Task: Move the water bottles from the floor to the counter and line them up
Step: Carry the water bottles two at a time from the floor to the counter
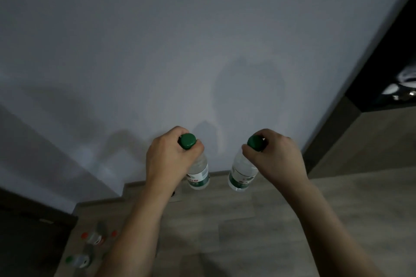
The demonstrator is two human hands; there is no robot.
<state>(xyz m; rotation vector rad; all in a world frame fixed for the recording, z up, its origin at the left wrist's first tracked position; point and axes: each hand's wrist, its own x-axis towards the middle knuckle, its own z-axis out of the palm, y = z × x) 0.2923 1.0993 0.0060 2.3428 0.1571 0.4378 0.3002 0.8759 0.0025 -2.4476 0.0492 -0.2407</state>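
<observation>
Bottles partly hidden by hands; floor ones apparently blurred.

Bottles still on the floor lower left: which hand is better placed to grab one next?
Neither yet: the left hand and right hand each grip a green-capped bottle. Once freed, left is probably nearer the floor bottles.

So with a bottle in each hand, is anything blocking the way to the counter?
The counter is not in view, so I cannot tell. The left hand and right hand each grip a green-capped bottle near the wall.
</observation>
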